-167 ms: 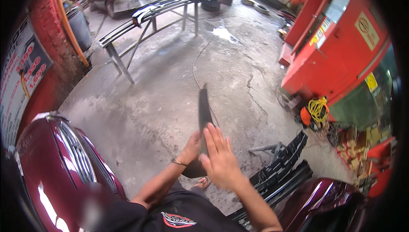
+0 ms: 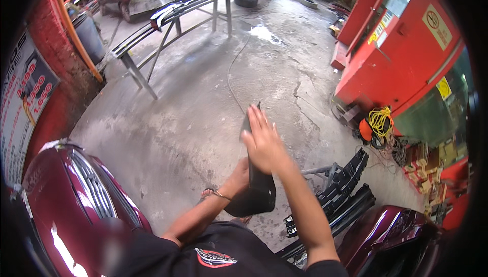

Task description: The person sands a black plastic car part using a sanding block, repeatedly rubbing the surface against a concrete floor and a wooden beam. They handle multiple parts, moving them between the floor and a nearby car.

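Note:
In front of my body is a long dark panel (image 2: 258,198), narrow at its far tip and wide and rounded at the near end. My left hand (image 2: 239,179) is closed on its left edge around the middle, the fingertips partly hidden behind it. A bracelet circles that wrist. Stretched out flat, my right hand (image 2: 265,146) lies against the upper part of the panel near the far tip, its fingers pointing away from me. The motion blurs it slightly.
A maroon car (image 2: 56,190) stands at left, another maroon body part (image 2: 386,231) at lower right. Black trim pieces (image 2: 335,195) lie beside it. A metal stand (image 2: 147,76) bears a bumper-like part. A red cabinet (image 2: 396,58), yellow cord (image 2: 380,122) and floor hose (image 2: 231,76) are around.
My right hand has slid away from me along the panel toward its far tip. The panel and my left hand have shifted right, and more of the wide near end shows.

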Available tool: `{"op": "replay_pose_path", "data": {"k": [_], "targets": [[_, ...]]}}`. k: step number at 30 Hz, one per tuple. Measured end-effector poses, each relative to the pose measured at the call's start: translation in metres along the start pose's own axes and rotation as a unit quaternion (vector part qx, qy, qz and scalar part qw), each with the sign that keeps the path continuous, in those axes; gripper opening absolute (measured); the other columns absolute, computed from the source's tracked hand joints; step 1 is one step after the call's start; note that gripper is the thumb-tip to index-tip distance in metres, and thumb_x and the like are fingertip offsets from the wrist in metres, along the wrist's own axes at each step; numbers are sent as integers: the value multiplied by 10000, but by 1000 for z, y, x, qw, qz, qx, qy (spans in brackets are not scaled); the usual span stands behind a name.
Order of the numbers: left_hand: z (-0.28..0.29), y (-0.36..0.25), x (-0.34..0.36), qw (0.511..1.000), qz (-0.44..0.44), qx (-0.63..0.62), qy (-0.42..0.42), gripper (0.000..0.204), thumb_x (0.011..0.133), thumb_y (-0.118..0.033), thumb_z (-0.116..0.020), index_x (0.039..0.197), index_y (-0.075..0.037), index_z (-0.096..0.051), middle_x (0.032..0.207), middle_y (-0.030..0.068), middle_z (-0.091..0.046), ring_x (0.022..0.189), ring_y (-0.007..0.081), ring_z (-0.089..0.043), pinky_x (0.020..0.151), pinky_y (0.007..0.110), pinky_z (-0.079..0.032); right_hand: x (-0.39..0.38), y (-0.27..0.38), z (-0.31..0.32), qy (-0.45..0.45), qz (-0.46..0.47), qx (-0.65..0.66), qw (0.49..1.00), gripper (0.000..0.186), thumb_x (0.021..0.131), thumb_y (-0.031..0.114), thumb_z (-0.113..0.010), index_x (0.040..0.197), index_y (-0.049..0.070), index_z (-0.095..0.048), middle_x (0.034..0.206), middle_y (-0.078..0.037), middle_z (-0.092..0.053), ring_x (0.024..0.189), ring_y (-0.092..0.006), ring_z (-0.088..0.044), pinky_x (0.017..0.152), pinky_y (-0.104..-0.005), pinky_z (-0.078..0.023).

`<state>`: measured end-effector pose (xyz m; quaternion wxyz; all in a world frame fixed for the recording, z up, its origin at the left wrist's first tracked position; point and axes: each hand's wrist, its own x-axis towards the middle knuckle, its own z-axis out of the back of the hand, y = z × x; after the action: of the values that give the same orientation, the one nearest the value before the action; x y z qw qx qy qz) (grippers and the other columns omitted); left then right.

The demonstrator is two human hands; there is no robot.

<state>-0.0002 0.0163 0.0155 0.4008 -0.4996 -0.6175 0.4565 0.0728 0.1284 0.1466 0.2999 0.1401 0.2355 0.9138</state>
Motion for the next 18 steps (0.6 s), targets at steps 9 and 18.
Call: {"op": "replay_pose_path", "data": {"k": [9, 18], "targets": [[57, 28, 51, 988, 32, -149, -33, 411, 1113, -201, -574, 1465, 8, -544, 1353, 89, -677, 1220, 159, -640, 1003, 329, -554, -28, 20, -17, 49, 11, -48, 998, 726, 1074, 343, -481, 1665, -4, -239, 1755, -216, -196, 1612, -428, -219, 1276, -634, -209], [64, 45, 100, 989, -83, -112, -46, 406, 1106, -200, -571, 1450, 14, -548, 1374, 134, -651, 1259, 193, -629, 1014, 350, -544, 41, -11, -29, 112, -5, -40, 993, 712, 1082, 351, -455, 1666, 3, -242, 1744, -215, -238, 1609, -417, -239, 1277, -629, -216]]}}
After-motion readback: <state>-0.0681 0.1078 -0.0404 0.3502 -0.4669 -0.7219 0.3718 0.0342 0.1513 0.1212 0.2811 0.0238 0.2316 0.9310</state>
